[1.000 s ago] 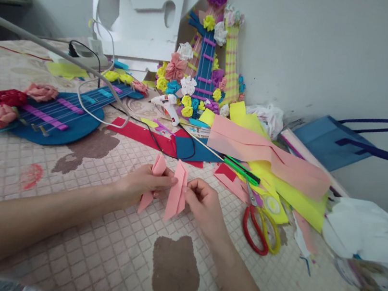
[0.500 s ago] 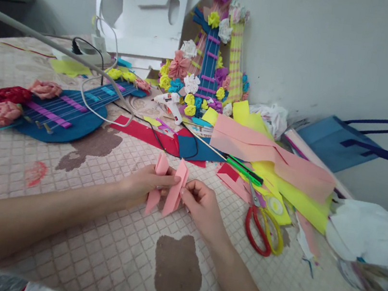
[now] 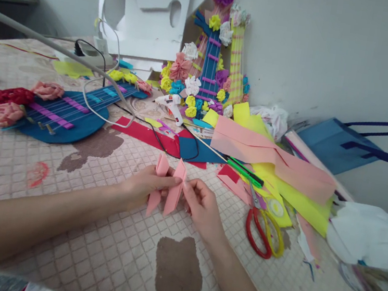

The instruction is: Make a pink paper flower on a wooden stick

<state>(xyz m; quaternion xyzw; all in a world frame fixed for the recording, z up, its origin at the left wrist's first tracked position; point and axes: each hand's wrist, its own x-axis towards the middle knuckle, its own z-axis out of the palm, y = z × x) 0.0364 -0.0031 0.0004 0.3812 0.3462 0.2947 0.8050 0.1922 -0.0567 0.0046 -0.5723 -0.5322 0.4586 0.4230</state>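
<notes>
Fingers curled close, a crafter's left hand [image 3: 144,185] grips folded pink paper [image 3: 173,193] just above a table [image 3: 108,254] spread with a diamond-patterned cloth, its thumb reaching across the left-hand fold to press on the right-hand one. The right hand [image 3: 204,206], thumb and forefinger nearly together, pinches the paper's right edge; whether the two slanted folds are one strip or separate pieces cannot be told. Clean work here would seem to call for a steady left thumb, edges brought level before any pressing, and the right fingertips run firmly along the crease from one end to the other. A light grip should suit thin paper, since a hard squeeze could crumple the pleats or skew their angle. Scissors [image 3: 255,204] and a green cutter [image 3: 246,172] lie to the right, near enough to warrant care; a glue gun [image 3: 170,105] rests farther back.
</notes>
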